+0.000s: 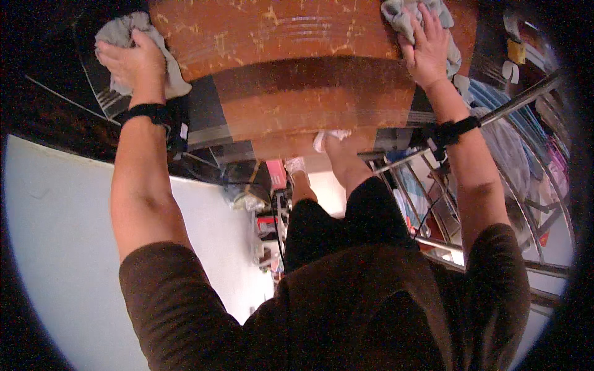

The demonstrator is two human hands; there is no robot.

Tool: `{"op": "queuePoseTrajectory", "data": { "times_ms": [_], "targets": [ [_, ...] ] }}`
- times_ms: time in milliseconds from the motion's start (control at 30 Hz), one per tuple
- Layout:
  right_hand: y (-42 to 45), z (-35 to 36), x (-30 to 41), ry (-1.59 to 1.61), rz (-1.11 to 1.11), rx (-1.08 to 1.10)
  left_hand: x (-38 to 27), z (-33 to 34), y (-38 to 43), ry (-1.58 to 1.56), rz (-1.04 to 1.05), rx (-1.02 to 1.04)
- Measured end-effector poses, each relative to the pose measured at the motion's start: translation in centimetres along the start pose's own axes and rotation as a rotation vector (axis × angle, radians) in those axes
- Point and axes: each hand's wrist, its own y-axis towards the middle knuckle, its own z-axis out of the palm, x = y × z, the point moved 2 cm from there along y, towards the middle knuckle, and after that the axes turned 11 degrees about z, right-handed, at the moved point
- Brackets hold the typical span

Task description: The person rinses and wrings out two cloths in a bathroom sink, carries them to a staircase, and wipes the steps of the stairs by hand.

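Note:
My left hand [139, 62] presses a crumpled grey cloth [174, 81] onto the dark left border of a stair tread [278, 32], its thumb and fingers spread over the fabric. Toward the right end of the same orange-brown, marble-patterned tread, my right hand [429, 51] lies over another greyish cloth [394, 16]. Several fingers of that hand stretch forward across the folds. Both palms face down, hiding part of each cloth. Black bands circle both wrists.
A metal stair railing [519, 99] runs along the right, with fabrics [503, 153] beside and beyond it. On the left rises a white wall [60, 204]. Lower steps [315, 109] descend toward my feet in light shoes [320, 141]. A pink box [276, 174] and assorted items stand below.

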Motion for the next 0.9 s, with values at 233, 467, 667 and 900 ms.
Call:
{"op": "queuePoseTrajectory", "data": {
  "times_ms": [233, 467, 667, 900],
  "targets": [
    [-0.1, 0.3, 1.3, -0.037, 0.117, -0.181, 0.0, -0.4, -0.5, 0.03, 0.009, -0.061],
    [0.0, 0.7, 2.3, -0.097, 0.173, -0.325, 1.1, -1.0, -0.5, 0.054, -0.029, -0.069],
    [-1.1, 1.6, 0.1, -0.144, 0.279, -0.251, -7.5, -1.7, -4.7, -0.149, 0.226, 0.083],
    [0.2, 2.6, 3.4, -0.057, 0.268, -0.291, -16.5, -2.2, -9.1, -0.316, 0.59, 0.229]
  ]
}}
